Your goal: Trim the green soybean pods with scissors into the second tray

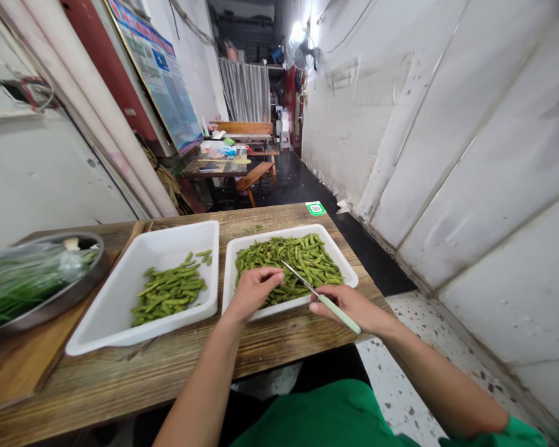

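My right hand (347,304) is closed around pale green-handled scissors (333,307), seen nearly edge-on. Their metal blades point up and left over a white tray (349,273) heaped with green soybean pods (302,251). Close to the blade tip, my left hand (256,288) hovers above the same tray, thumb and fingertips pinched together. Whatever is between those fingers is hidden. To the left stands a second, deeper white tray (102,310), holding a smaller pile of pods (170,295), with a few lying apart near its far right corner.
A metal basin (100,261) with bagged green vegetables (28,279) stands on a wooden board (32,366) at the left. A QR-code card (315,208) lies at the table's far right corner. Beyond are another table (214,166) and wooden benches (258,176); a white wall runs along the right.
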`<state>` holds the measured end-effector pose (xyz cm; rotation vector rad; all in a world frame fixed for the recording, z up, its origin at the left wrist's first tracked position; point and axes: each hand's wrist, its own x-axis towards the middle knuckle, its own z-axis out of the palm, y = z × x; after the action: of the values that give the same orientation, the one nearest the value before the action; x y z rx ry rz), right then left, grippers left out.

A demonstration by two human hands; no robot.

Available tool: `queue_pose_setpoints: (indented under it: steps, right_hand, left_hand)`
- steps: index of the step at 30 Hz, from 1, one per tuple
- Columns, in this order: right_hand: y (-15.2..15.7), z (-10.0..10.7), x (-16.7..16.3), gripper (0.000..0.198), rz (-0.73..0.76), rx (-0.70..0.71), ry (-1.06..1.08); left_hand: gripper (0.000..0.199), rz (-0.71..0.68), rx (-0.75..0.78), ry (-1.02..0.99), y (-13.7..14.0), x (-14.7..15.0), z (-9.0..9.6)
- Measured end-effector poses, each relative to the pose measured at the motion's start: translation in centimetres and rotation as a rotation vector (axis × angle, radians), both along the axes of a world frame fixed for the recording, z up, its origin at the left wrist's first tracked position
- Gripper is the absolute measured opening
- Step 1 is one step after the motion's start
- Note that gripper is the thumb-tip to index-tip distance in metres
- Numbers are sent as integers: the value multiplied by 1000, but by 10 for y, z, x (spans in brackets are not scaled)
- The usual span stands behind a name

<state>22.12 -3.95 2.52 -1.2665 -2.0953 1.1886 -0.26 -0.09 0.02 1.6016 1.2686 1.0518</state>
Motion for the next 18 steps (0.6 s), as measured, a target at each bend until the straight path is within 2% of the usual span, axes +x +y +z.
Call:
queue_pose_setpoints:
  steps: [9,14,18]
  right_hand:
    - [-3,-4,-5,37,-12,-38,52]
    - [-6,-15,-12,37,-60,-200,143]
    - [-6,-25,-13,38,-103,-301,184]
  left_hand:
    - [29,-24,-4,36,-1,2,1]
    - [29,-1,-33,-2,1,5,0]
    - [29,116,-43,-29,2,6,-2]
